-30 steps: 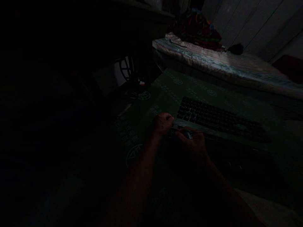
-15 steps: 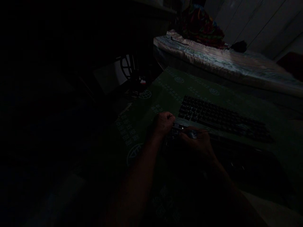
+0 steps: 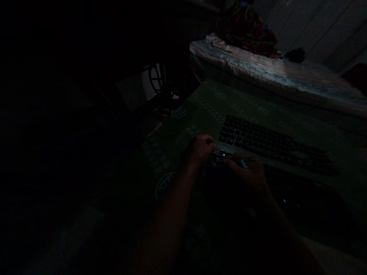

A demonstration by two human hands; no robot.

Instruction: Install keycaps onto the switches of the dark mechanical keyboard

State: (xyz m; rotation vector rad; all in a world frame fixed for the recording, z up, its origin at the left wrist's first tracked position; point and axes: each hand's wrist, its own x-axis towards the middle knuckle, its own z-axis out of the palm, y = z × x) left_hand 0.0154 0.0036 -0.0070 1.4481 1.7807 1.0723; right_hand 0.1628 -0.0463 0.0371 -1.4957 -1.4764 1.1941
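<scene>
The scene is very dark. My left hand (image 3: 203,147) is closed with curled fingers at the far left corner of a black keyboard base (image 3: 304,187), gripping its edge. My right hand (image 3: 249,172) is closed around a small tool with a shiny grey part (image 3: 243,163); its exact kind is too dark to tell. The right fingertips are low over the left end of the base, where small pale and grey parts (image 3: 220,154) show. Just beyond lies a block of dark keyboard keys (image 3: 275,143). Both forearms and shadow hide much of the base.
The work stands on a green table covering (image 3: 160,152) printed with pale characters and globe marks. Behind it is a bed or mattress (image 3: 258,70) with a patterned cloth (image 3: 249,30) on top. A fan-like round frame (image 3: 157,80) stands at the left back.
The whole view has shifted slightly, so things appear a little further right. The right hand has moved slightly rightward along the base; the left hand keeps its place at the corner.
</scene>
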